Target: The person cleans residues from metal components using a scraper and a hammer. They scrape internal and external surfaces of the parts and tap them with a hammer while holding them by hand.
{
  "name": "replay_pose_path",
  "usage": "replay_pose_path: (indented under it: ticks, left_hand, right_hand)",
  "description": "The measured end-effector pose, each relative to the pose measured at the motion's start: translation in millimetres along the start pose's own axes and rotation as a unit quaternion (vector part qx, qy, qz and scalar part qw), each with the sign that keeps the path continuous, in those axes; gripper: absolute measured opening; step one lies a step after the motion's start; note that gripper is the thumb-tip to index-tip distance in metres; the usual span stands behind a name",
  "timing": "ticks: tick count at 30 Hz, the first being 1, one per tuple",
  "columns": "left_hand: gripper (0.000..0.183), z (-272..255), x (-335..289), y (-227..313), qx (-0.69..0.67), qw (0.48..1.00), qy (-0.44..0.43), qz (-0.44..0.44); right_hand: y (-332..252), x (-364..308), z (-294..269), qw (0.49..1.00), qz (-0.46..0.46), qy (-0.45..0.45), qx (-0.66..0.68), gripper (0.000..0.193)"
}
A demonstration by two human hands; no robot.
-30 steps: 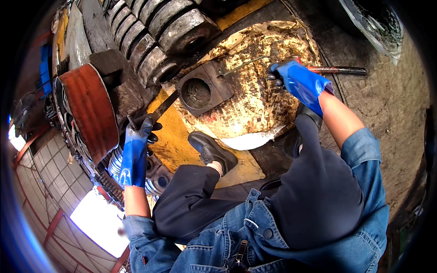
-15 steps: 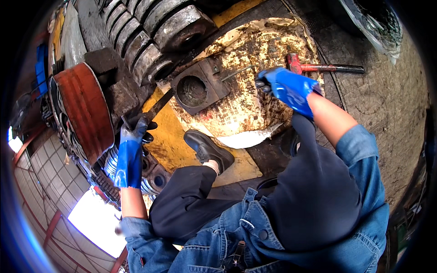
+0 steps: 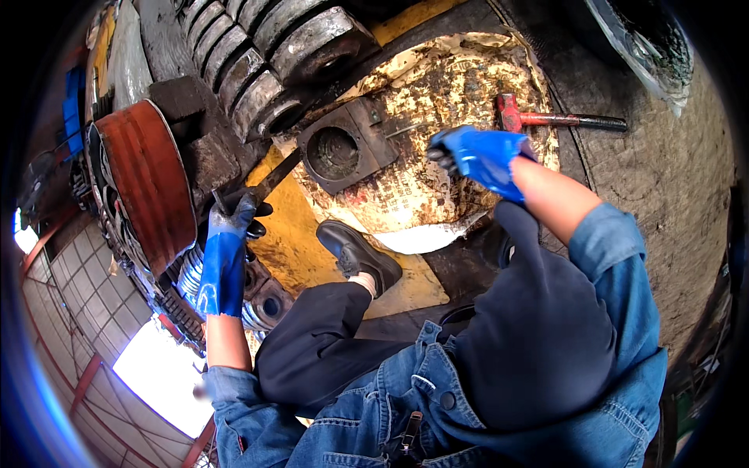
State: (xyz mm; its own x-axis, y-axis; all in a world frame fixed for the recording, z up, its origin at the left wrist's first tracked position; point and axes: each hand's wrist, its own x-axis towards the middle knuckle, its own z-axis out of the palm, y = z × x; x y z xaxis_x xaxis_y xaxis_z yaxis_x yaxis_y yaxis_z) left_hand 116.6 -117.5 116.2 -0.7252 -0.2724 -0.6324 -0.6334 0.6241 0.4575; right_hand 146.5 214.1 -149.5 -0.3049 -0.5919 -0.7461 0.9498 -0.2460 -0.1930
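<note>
My left hand (image 3: 226,234) is clamped on the dark steel bar (image 3: 269,181) by the square block (image 3: 343,148), right hand (image 3: 480,154) loosely curled and empty near the red-headed hammer (image 3: 546,118); next, I reckon, grab it.

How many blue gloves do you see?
2. The left hand, in a blue glove, grips a dark bar beside the rusty red disc. The gloved right hand hovers over stained paper, near a red hammer. More may be hidden.
</note>
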Motion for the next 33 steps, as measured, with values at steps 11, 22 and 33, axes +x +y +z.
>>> replay_pose_path:
  ticks: [11, 22, 33]
  left_hand:
    - [0.033, 0, 4, -9, -0.017, 1.000, 0.000, -0.001]
    - [0.032, 1, 9, -6, -0.012, 1.000, -0.012, 0.015]
    - [0.034, 1, 4, -8, -0.011, 1.000, -0.011, 0.017]
  right_hand:
    - [-4, 8, -29, 0.988, 0.081, -0.117, 0.059, 0.017]
    - [-22, -18, -36, 0.997, 0.025, -0.072, 0.019, 0.020]
    - [-16, -32, 12, 0.993, -0.081, -0.039, -0.075, 0.015]
